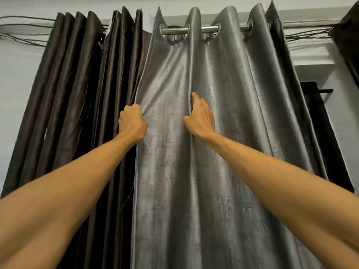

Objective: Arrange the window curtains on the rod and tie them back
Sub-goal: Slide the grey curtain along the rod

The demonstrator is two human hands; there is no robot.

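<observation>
A grey eyelet curtain (pixel 223 133) hangs from a metal rod (pixel 209 29) in the middle of the head view, spread in wide folds. A dark brown curtain (pixel 81 84) hangs bunched in tight pleats to its left. My left hand (pixel 132 123) grips the grey curtain's left edge in a fist at about mid height. My right hand (pixel 200 117) lies against a fold of the grey curtain, index finger pointing up and the other fingers tucked into the crease. Both arms reach up from the bottom corners.
Thin dark cables (pixel 25 22) run along the pale wall on both sides of the rod. Another dark cloth (pixel 349 45) hangs at the top right. A dark opening with a black bracket (pixel 320 94) sits behind the grey curtain's right edge.
</observation>
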